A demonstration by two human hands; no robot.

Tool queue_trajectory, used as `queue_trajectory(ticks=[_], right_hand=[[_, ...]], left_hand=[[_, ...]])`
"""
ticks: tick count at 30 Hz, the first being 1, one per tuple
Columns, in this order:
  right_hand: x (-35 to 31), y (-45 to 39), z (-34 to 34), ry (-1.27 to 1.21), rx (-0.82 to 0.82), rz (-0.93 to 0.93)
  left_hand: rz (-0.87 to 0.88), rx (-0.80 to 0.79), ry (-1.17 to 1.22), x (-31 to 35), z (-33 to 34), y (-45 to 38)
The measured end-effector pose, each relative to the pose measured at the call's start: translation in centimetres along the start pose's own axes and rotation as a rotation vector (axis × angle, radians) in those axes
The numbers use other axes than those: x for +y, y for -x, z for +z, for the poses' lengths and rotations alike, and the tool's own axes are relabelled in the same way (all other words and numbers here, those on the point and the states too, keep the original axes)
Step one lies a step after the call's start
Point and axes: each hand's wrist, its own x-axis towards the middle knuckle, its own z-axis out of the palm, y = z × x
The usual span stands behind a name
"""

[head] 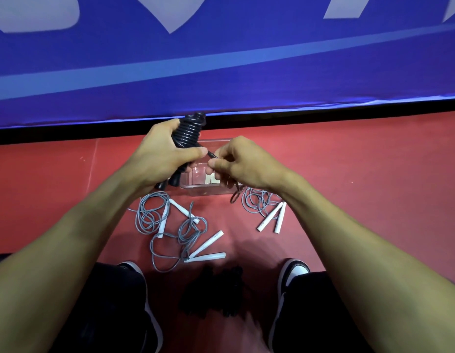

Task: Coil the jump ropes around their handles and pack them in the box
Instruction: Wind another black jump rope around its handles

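Note:
My left hand (167, 151) grips a black jump rope (188, 132) whose cord is wound in tight coils around its handles, held upright above the floor. My right hand (234, 161) pinches the loose end of the black cord just right of the coil. Behind and under both hands stands a clear plastic box (203, 186) on the red floor. Three grey ropes with white handles lie uncoiled: one at the left (151, 215), one in the middle (193, 238), one at the right (264, 207).
A blue banner (221, 72) with a black base runs across the back, close behind the box. My shoes (292, 271) and dark trouser legs frame the floor at the bottom. A dark blurred bundle (216, 291) lies between my feet.

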Motion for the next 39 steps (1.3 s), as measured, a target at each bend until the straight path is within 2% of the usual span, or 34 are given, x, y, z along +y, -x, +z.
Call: queue_trajectory(ticks=[2, 7, 10, 13, 19, 23, 29, 33, 34, 36, 39], right_hand=[[0.1, -0.1, 0.1, -0.080, -0.004, 0.020], [0.4, -0.4, -0.5, -0.079, 0.067, 0.131], [1.0, -0.5, -0.6, -0.010, 0.079, 0.157], [1.2, -0.6, -0.5, 0.059, 0.071, 0.114], [0.5, -0.6, 0.2, -0.017, 0.041, 0.039], [0.1, -0.5, -0.1, -0.091, 0.062, 0.054], [-0.4, -0.5, 0.1, -0.055, 0.064, 0.046], [-0.6, -0.2, 0.6, 0.070, 0.108, -0.010], [-0.5, -0.2, 0.7, 0.121, 0.123, -0.016], [-0.3, -0.2, 0.5, 0.146, 0.137, 0.008], [-0.2, -0.4, 0.0, 0.110, 0.128, 0.049]], left_hand=[[-0.002, -0.047, 0.060, 0.3, 0.1, 0.1], [-0.111, -0.264, 0.390, 0.4, -0.2, 0.1], [-0.078, -0.289, 0.238, 0.0, -0.1, 0.1], [-0.018, -0.250, 0.103, -0.1, -0.3, 0.1], [-0.011, -0.197, -0.085, 0.3, 0.1, 0.5], [-0.079, -0.122, -0.020, 0.0, 0.3, 0.5], [-0.057, -0.055, -0.027, 0.0, 0.7, 0.3], [0.057, 0.008, -0.374, -0.1, 1.3, 0.6], [0.066, -0.002, -0.392, -0.2, 1.3, 0.7], [0.045, -0.058, -0.325, -0.4, 1.4, 0.6], [0.009, -0.158, -0.067, -0.7, 0.8, 0.3]])
